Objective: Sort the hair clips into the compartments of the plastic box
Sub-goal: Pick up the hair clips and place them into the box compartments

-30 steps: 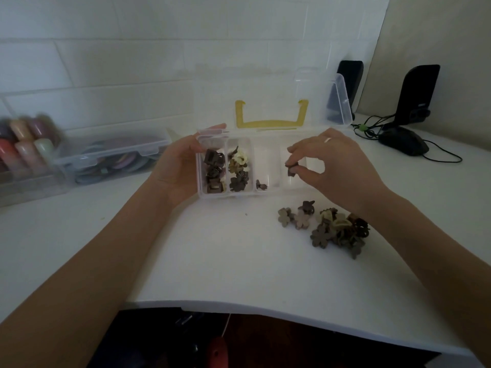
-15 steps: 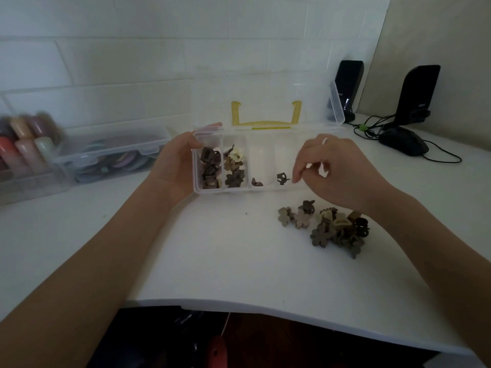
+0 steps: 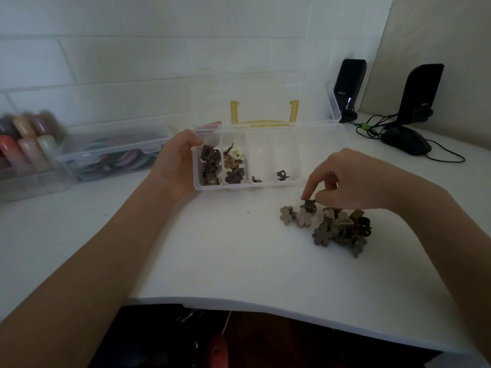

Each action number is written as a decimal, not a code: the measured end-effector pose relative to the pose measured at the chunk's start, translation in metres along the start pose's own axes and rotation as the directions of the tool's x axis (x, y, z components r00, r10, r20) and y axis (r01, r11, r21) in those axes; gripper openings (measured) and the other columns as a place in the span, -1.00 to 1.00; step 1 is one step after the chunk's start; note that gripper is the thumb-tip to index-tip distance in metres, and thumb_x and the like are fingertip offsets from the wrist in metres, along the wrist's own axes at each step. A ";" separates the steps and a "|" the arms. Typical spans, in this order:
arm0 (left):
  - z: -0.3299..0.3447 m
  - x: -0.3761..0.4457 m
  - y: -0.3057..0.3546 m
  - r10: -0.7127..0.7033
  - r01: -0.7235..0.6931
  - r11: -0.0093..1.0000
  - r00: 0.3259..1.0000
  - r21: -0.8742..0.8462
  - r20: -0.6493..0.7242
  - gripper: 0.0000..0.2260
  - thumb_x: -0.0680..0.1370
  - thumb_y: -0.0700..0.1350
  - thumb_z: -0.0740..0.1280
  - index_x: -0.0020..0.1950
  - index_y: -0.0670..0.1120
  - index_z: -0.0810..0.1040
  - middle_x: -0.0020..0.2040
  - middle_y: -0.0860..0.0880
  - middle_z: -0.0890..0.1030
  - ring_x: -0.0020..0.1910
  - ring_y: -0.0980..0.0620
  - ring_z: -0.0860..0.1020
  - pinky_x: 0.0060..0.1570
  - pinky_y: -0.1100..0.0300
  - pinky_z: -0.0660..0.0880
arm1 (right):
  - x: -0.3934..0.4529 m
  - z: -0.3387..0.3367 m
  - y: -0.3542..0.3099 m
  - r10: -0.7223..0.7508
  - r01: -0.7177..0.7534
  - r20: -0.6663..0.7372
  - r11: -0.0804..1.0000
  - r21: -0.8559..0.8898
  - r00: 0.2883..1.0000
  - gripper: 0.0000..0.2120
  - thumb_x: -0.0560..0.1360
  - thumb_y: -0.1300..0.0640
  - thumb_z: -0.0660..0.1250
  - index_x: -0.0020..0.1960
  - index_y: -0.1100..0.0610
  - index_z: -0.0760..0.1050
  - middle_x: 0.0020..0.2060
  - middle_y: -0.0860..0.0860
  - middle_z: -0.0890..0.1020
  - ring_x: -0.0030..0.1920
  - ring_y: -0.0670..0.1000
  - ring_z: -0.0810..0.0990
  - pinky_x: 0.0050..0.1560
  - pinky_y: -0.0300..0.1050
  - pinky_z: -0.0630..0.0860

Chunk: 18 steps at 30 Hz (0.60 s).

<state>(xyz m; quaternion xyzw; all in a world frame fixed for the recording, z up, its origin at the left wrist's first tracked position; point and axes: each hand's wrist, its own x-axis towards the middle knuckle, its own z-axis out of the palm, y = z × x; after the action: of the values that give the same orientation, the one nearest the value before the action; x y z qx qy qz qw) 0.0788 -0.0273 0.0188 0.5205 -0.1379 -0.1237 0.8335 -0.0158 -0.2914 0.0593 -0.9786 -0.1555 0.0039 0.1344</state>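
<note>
The clear plastic box stands open on the white table, its lid with a yellow handle raised behind. Its left two compartments hold several brown and cream clips; the third holds one small clip, the fourth one dark clip. My left hand grips the box's left end. A pile of brown flower-shaped hair clips lies in front of the box at the right. My right hand reaches down onto the pile, fingertips pinching a dark clip at its left side.
A clear storage box with coloured items and a row of pastel objects stand at the left. Two black speakers and a black mouse with cables sit at the back right. The table's front edge curves near me.
My right hand let a dark clip fall into the fourth compartment, then moved down to the pile and closed its fingertips on another clip. The left hand stayed on the box.
</note>
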 end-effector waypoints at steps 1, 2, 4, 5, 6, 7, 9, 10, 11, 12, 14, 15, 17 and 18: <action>0.000 0.000 0.000 -0.002 0.002 1.000 1.000 0.002 -0.001 -0.56 0.20 -0.17 0.25 0.05 -0.02 0.66 -0.01 -0.07 0.64 -0.04 -0.08 0.55 0.00 0.05 0.43 | 0.000 0.000 0.000 0.000 -0.001 0.018 1.000 0.010 1.000 -0.80 0.38 0.13 0.33 -0.14 -0.14 0.65 -0.50 -0.11 0.61 -0.51 -0.18 0.49 -0.40 -0.28 0.36; 0.001 -0.001 0.000 -0.004 0.004 1.000 1.000 0.005 0.002 -0.54 0.19 -0.17 0.27 0.07 -0.03 0.64 -0.01 -0.06 0.64 -0.04 -0.08 0.56 -0.01 0.05 0.44 | 0.000 0.000 0.000 0.000 0.000 0.035 1.000 0.017 0.999 -0.83 0.39 0.10 0.34 -0.14 -0.14 0.65 -0.49 -0.10 0.61 -0.52 -0.18 0.48 -0.40 -0.28 0.36; 0.002 -0.001 0.000 -0.005 0.005 1.000 1.000 0.010 -0.005 -0.57 0.25 -0.18 0.22 0.09 -0.04 0.61 -0.01 -0.07 0.63 -0.04 -0.08 0.55 -0.02 0.06 0.43 | 0.001 0.001 0.000 -0.009 0.008 0.058 1.000 0.007 0.998 -0.88 0.40 0.04 0.36 -0.14 -0.14 0.64 -0.47 -0.10 0.63 -0.52 -0.20 0.49 -0.39 -0.27 0.37; 0.002 -0.001 0.000 -0.005 0.005 1.000 1.000 0.008 -0.013 -0.58 0.27 -0.18 0.20 0.09 -0.04 0.61 -0.01 -0.07 0.63 -0.03 -0.08 0.54 -0.02 0.06 0.43 | 0.001 0.002 0.000 -0.015 0.016 0.061 1.000 -0.010 0.998 -0.90 0.40 0.02 0.37 -0.14 -0.15 0.64 -0.47 -0.12 0.63 -0.50 -0.21 0.50 -0.38 -0.27 0.37; 0.003 -0.002 0.000 -0.006 0.006 1.000 1.000 0.005 -0.013 -0.57 0.26 -0.17 0.21 0.09 -0.04 0.62 -0.01 -0.07 0.62 -0.02 -0.09 0.53 -0.01 0.05 0.42 | 0.002 0.003 0.000 -0.021 0.023 0.060 0.999 -0.031 0.998 -0.91 0.40 0.00 0.38 -0.13 -0.15 0.64 -0.47 -0.13 0.62 -0.48 -0.22 0.50 -0.36 -0.27 0.38; 0.003 -0.002 0.000 -0.001 0.001 1.000 1.000 0.001 -0.012 -0.57 0.25 -0.15 0.21 0.07 -0.03 0.64 -0.01 -0.07 0.62 -0.02 -0.09 0.52 -0.01 0.05 0.42 | 0.003 0.004 0.001 -0.026 0.029 0.057 0.998 -0.047 0.998 -0.92 0.41 -0.01 0.39 -0.13 -0.16 0.64 -0.48 -0.14 0.61 -0.47 -0.23 0.51 -0.36 -0.27 0.39; 0.003 -0.002 -0.001 0.004 -0.004 1.000 1.000 -0.004 -0.014 -0.60 0.25 -0.15 0.21 0.02 -0.02 0.67 -0.02 -0.07 0.63 -0.03 -0.09 0.51 -0.01 0.05 0.40 | 0.004 0.006 0.001 -0.040 0.042 0.040 0.998 -0.049 0.998 -0.94 0.42 -0.01 0.39 -0.15 -0.15 0.64 -0.50 -0.14 0.59 -0.47 -0.22 0.49 -0.36 -0.25 0.41; 0.003 -0.002 -0.001 0.002 -0.002 1.000 1.000 -0.001 -0.016 -0.61 0.28 -0.17 0.19 0.00 -0.02 0.68 -0.03 -0.06 0.64 -0.04 -0.09 0.52 -0.01 0.05 0.40 | 0.005 0.006 0.001 -0.056 0.057 0.028 0.998 -0.032 0.998 -0.95 0.42 0.00 0.40 -0.17 -0.14 0.64 -0.51 -0.13 0.59 -0.49 -0.21 0.48 -0.36 -0.25 0.43; 0.003 -0.001 -0.001 0.002 -0.002 1.000 1.000 0.003 -0.018 -0.61 0.29 -0.18 0.18 -0.01 -0.02 0.69 -0.03 -0.06 0.65 -0.05 -0.08 0.53 -0.01 0.06 0.40 | 0.005 0.006 0.000 -0.077 0.077 0.015 0.997 -0.005 0.997 -0.95 0.42 0.01 0.41 -0.19 -0.12 0.64 -0.52 -0.12 0.58 -0.51 -0.19 0.47 -0.37 -0.25 0.43; 0.003 -0.001 -0.001 0.003 -0.002 1.000 1.000 0.004 -0.013 -0.62 0.29 -0.17 0.18 -0.03 -0.01 0.70 -0.04 -0.05 0.66 -0.06 -0.07 0.55 -0.01 0.06 0.40 | 0.005 0.007 0.000 -0.100 0.100 0.001 0.994 0.031 0.995 -0.94 0.42 0.02 0.42 -0.21 -0.10 0.65 -0.53 -0.10 0.58 -0.53 -0.17 0.45 -0.39 -0.28 0.41; 0.002 -0.001 0.000 0.003 -0.003 1.000 1.000 0.010 0.003 -0.62 0.27 -0.16 0.20 -0.04 -0.01 0.70 -0.03 -0.05 0.66 -0.06 -0.07 0.55 0.01 0.05 0.39 | 0.005 0.006 -0.002 -0.138 0.145 -0.062 0.981 0.129 0.988 -0.93 0.42 0.04 0.43 -0.23 -0.07 0.65 -0.55 -0.08 0.57 -0.57 -0.15 0.40 -0.44 -0.36 0.35; 0.002 -0.001 0.000 0.004 -0.004 1.000 1.000 0.013 0.013 -0.62 0.26 -0.16 0.22 -0.02 -0.01 0.70 -0.02 -0.05 0.65 -0.04 -0.08 0.54 0.01 0.05 0.39 | 0.006 0.005 -0.002 -0.148 0.169 -0.128 0.971 0.170 0.981 -0.93 0.41 0.04 0.43 -0.24 -0.06 0.66 -0.54 -0.08 0.58 -0.56 -0.15 0.39 -0.45 -0.37 0.33; 0.001 -0.001 -0.001 0.005 -0.005 1.000 1.000 0.013 0.025 -0.59 0.20 -0.13 0.27 0.00 -0.01 0.69 -0.01 -0.06 0.65 -0.02 -0.08 0.52 0.02 0.05 0.40 | 0.007 0.003 -0.001 -0.145 0.210 -0.310 0.959 0.190 0.940 -0.94 0.41 0.04 0.43 -0.23 -0.04 0.66 -0.47 -0.06 0.62 -0.51 -0.13 0.41 -0.42 -0.32 0.36; 0.000 0.000 -0.001 0.004 -0.004 1.000 1.000 0.012 0.030 -0.59 0.20 -0.13 0.28 0.00 -0.01 0.69 -0.01 -0.06 0.65 -0.01 -0.09 0.52 0.02 0.05 0.40 | 0.008 0.002 -0.001 -0.127 0.217 -0.397 0.957 0.191 0.909 -0.94 0.42 0.04 0.42 -0.22 -0.02 0.65 -0.42 -0.06 0.63 -0.48 -0.11 0.43 -0.40 -0.26 0.39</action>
<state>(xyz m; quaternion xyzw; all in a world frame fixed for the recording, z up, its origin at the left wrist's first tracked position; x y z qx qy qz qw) 0.0781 -0.0280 0.0179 0.5234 -0.1522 -0.1288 0.8284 -0.0086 -0.2878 0.0573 -0.9207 -0.2109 -0.1801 0.2746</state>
